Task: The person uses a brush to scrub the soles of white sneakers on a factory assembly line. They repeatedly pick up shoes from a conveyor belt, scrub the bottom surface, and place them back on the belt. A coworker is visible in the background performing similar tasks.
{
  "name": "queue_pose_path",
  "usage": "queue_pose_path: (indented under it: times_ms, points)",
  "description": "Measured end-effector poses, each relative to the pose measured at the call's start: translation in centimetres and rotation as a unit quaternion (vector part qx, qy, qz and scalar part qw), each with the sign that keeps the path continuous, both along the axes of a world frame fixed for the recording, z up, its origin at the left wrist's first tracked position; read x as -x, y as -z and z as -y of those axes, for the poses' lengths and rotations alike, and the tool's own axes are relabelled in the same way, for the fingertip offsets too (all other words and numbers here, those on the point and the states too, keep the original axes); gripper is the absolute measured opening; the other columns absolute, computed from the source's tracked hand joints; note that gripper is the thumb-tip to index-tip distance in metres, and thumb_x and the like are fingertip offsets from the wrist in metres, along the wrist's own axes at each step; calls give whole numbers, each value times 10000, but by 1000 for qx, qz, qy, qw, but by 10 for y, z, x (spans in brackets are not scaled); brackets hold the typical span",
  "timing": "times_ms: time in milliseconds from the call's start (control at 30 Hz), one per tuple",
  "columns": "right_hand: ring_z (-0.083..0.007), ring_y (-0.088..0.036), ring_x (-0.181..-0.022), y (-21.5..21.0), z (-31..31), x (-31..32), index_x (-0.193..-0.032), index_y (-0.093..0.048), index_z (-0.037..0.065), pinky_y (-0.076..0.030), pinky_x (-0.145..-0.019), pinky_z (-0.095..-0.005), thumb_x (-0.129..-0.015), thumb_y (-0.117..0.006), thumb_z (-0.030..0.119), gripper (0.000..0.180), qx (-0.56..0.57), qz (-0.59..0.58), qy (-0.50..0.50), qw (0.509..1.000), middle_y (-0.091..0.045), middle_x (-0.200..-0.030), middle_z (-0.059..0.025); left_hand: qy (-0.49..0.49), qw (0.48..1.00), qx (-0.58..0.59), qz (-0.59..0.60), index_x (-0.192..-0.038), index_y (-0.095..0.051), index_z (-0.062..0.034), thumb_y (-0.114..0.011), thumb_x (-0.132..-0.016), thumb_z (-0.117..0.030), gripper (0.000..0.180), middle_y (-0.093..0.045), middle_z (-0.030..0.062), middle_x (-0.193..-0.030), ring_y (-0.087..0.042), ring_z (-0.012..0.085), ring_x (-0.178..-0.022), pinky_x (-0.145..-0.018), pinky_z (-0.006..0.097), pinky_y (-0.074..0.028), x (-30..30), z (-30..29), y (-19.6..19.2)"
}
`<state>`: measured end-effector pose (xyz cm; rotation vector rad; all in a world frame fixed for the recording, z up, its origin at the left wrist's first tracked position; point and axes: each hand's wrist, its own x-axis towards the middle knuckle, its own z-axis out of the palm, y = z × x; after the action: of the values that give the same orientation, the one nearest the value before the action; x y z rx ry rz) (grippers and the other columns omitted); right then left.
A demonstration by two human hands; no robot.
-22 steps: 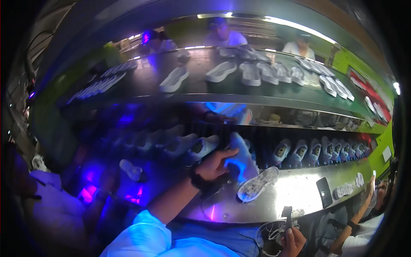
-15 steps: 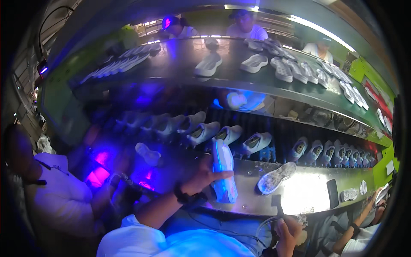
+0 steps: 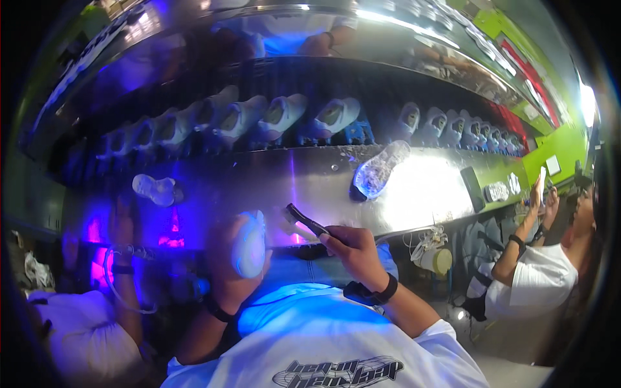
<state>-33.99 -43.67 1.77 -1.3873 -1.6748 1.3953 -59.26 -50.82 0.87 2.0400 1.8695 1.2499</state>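
Note:
A white shoe sole (image 3: 250,246), tinted blue by the light, is in my left hand (image 3: 224,278), whose fingers wrap round it from behind and below. It is held roughly upright over the bench's near edge. My right hand (image 3: 354,253) grips a small dark-handled brush (image 3: 308,221), its head pointing up and to the left. The brush and the sole are apart. On the metal bench (image 3: 259,187) beyond my right hand lies another sole (image 3: 381,171) with a textured face. A smaller-looking pale sole (image 3: 155,189) lies farther left.
Behind the bench, white shoes (image 3: 278,116) stand in a long row. A dark flat slab (image 3: 473,189) and a pale textured piece (image 3: 497,191) lie at the right. A co-worker (image 3: 543,265) stands on the right, another person (image 3: 90,330) on the left.
My right hand has come up from the lower right with the brush, toward the middle. My left hand has drawn the sole nearer and leftward. The view has tilted down.

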Motion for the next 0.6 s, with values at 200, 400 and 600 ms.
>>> queue_pose_path:
  times_ms: [200,400,600]
  points:
    - [-115,-501,-582,25,-8,26,-984,-751,-2,-405,-544,-351,-997,-689,283,292,1,45,-48,998,-566,-617,-66,5,1000,-6,-18,-1404,-514,-61,-856,-760,-139,734,-606,169,-1366,-559,406,-1332,-1191,606,-329,3,27,20]
    - [-95,-505,-612,40,-7,40,-1000,-761,-8,-423,-566,-325,-1011,-680,265,285,-2,39,-78,996,-590,-648,-61,6,999,-11,-43,-1348,-525,-67,-848,-774,-130,662,-620,166,-1316,-572,406,-1312,-1190,630,-319,0,38,30]
    - [-79,-533,-708,56,19,28,-1081,-747,-60,-454,-628,-301,-1016,-695,182,256,20,-96,-86,991,-645,-765,-25,7,999,-22,-22,-1335,-525,-59,-840,-779,-127,643,-620,174,-1294,-574,418,-1299,-1181,629,-335,3,38,30]
